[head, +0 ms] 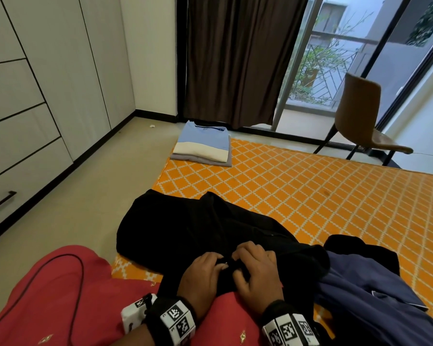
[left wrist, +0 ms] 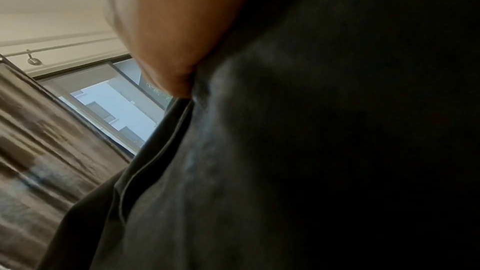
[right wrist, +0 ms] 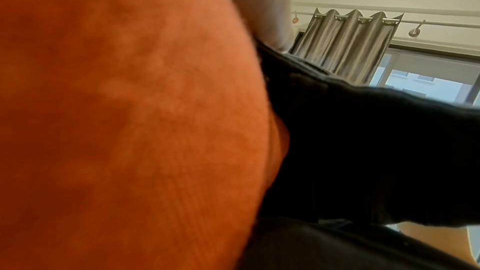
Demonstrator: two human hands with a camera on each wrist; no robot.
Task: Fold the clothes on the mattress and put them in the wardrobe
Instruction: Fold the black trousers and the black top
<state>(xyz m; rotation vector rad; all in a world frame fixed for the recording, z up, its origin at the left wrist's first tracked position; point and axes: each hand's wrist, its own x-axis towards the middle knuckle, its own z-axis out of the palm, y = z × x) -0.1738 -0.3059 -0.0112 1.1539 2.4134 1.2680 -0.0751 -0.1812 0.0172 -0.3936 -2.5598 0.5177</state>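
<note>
Left hand [head: 202,275], right hand [head: 256,268]: side by side at the near edge of the mattress [head: 310,196], fingers [head: 245,250] curled into the same small spot of the black garment [head: 198,226]. Both pinch cloth there; a small pale glint shows between them, perhaps a button or fastener, too small to tell. Wrist views show only palm against dark fabric.

Black garment: spread half open across the near left corner of the mattress, near end drawn onto the person's red lap [head: 60,295]. Judged soft, limp and light; it will sag and crease where unsupported, not slip. Best taken at seams, hem or shoulder edges, two points at once, then laid flat before folding. One far lobe overhangs the mattress edge toward the floor and may drag.

Navy garment [head: 365,295]: crumpled, touching the black one on its right, unfolded. Likely equally soft; a pale piped edge offers a hold.

Folded stack [head: 203,146]: blue and cream pieces, squared, at the far left corner of the mattress, well apart from the hands. Judged ready to carry, supported from below with both palms.

Wardrobe [head: 48,83]: at left, doors closed, across a strip of floor.

Chair [head: 360,121], curtain [head: 235,58]: beyond the mattress.
</note>
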